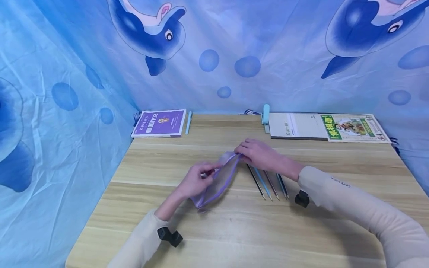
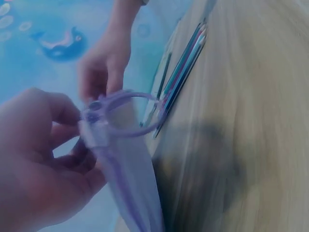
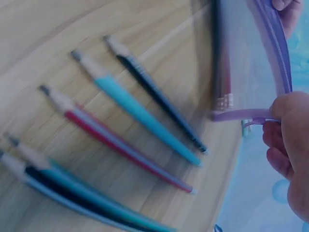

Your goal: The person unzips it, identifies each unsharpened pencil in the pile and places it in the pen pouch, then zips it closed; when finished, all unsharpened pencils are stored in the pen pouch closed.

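A see-through pouch with a purple zipper edge [image 1: 221, 190] is held above the table, its mouth spread apart. My left hand [image 1: 197, 180] pinches the near-left edge of the pouch, while my right hand [image 1: 259, 154] grips its far corner by the zipper end. In the right wrist view, dark and reddish shapes show through the pouch wall [image 3: 248, 63]. Several pencils lie fanned on the table just below my right hand, among them a light blue pencil [image 3: 140, 113] and a red-striped pencil [image 3: 125, 145]. A round purple loop [image 2: 130, 131] stands out at the pouch in the left wrist view.
At the table's back left lie a purple book [image 1: 161, 124] and a light blue pen-like stick [image 1: 188, 123]. A light blue stapler [image 1: 266, 115], a grey Gambit book [image 1: 296, 125] and a green-and-white booklet [image 1: 355, 128] line the back right. A blue curtain [image 1: 228, 37] hangs behind.
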Tool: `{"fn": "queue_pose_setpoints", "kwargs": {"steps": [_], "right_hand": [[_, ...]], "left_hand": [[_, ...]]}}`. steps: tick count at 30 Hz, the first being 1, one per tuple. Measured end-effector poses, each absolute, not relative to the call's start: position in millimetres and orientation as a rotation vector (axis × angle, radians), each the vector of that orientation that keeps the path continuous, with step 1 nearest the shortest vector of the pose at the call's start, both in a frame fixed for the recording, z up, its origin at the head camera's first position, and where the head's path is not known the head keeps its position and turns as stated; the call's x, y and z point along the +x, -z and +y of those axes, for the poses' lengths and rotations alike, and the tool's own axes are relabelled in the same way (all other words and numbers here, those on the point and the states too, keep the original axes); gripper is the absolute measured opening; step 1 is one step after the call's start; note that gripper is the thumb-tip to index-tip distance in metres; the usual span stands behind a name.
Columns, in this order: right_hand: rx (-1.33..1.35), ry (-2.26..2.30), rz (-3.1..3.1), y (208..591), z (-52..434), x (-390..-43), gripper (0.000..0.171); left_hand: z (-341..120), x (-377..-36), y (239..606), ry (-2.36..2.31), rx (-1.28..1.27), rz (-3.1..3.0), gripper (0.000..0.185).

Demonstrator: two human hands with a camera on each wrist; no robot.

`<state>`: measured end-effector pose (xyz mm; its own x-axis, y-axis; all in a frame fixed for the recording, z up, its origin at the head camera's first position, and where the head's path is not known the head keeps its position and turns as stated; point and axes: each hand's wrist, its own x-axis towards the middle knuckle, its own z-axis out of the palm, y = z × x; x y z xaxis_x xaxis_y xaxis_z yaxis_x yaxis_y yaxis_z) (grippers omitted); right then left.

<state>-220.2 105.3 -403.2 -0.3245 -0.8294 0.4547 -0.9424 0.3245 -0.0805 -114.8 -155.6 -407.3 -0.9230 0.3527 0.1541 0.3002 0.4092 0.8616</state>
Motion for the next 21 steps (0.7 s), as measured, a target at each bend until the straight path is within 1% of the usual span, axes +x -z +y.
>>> {"fn": "queue_pose_setpoints", "kwargs": {"steps": [3, 7, 11, 14, 18, 21], "right_hand": [[1.543, -0.601, -2.341, 398.2, 100.2, -219.1, 0.020], [1.478, -0.773, -2.469, 388.1, 93.7, -218.4, 0.013], [1.426, -0.876, -2.581, 381.1, 89.6, -221.4, 0.015], [1.386, -0.911, -2.648, 378.1, 88.1, -224.6, 0.017], [1.349, -0.941, -2.694, 374.7, 86.2, -228.9, 0.017], [1.333, -0.937, -2.717, 372.1, 84.2, -230.6, 0.018]], "left_hand": [[-170.8, -112.0, 404.1, -1.616, 0.530, 2.535, 0.034], [-200.5, -106.8, 406.5, -1.806, 0.338, 2.465, 0.033], [-232.9, -97.5, 420.1, -2.019, 0.098, 2.423, 0.037], [-248.8, -89.3, 430.7, -2.125, -0.039, 2.326, 0.044], [-253.5, -81.9, 440.3, -2.238, 0.011, 2.208, 0.051], [-247.5, -80.6, 444.1, -2.263, 0.083, 2.258, 0.046]]}}
